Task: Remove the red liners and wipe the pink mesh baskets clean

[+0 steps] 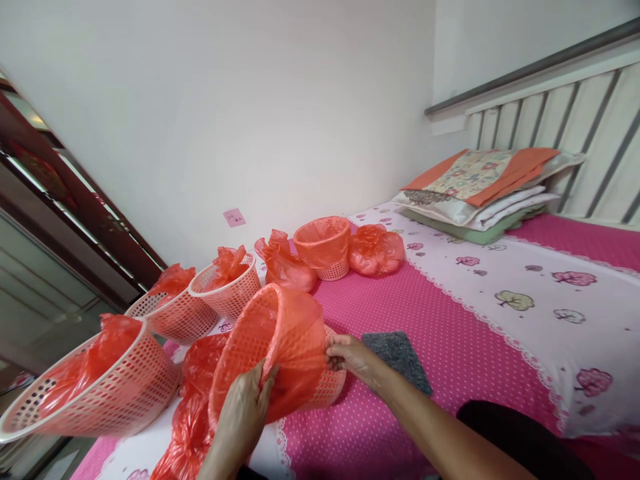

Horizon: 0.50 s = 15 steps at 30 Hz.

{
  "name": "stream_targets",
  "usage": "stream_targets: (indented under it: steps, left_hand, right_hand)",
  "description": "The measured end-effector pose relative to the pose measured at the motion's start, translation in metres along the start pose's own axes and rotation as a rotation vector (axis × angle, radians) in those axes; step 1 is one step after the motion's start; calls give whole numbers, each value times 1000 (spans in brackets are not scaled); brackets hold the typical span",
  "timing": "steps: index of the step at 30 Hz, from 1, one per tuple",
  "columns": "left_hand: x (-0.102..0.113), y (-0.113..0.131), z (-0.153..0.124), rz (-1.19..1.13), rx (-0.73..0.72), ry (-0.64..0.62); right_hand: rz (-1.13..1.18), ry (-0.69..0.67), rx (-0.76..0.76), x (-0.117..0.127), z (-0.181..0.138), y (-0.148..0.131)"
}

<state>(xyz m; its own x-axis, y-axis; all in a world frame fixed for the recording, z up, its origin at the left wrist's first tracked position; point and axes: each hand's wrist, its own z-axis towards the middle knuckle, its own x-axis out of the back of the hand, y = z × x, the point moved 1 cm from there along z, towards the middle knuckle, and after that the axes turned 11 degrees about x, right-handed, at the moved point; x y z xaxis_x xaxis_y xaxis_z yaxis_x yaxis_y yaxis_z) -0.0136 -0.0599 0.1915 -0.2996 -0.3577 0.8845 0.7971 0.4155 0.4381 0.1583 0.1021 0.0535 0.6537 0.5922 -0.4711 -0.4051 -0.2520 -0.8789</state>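
A pink perforated plastic basket (327,390) lies tilted on the bed, its mouth facing left. A red plastic bag (300,333) lines it and is folded over the rim, covering much of the outside. My left hand (245,400) is closed on the near part of the rim, thumb over the bag. At the basket's right side my right hand (347,353) has its fingers closed at the bag's lower edge, seemingly pinching it. Loose red plastic bags (187,407) lie bunched to the left of this basket.
Pink baskets (160,390) with red bags in them stand at left. Near the wall are a lined basket (333,270) and tied-looking red bags (377,250). A grey cloth (397,360) lies right of my right hand. Folded bedding (480,190) sits by the headboard (580,133).
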Motion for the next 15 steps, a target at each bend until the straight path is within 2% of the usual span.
stream_targets:
  steps: [3,8,12,15]
  left_hand:
    - [-2,-4,4,-37,2,-5]
    - [-5,-3,17,-52,7,-6]
    - [-5,3,24,-23,-19,4]
    - [-5,4,23,-15,-21,-1]
  right_hand:
    - [18,48,14,9,-3,-5]
    - [36,-63,23,-8,-10,-9]
    - [-168,-102,23,-19,-4,8]
    - [-282,-26,44,-8,6,20]
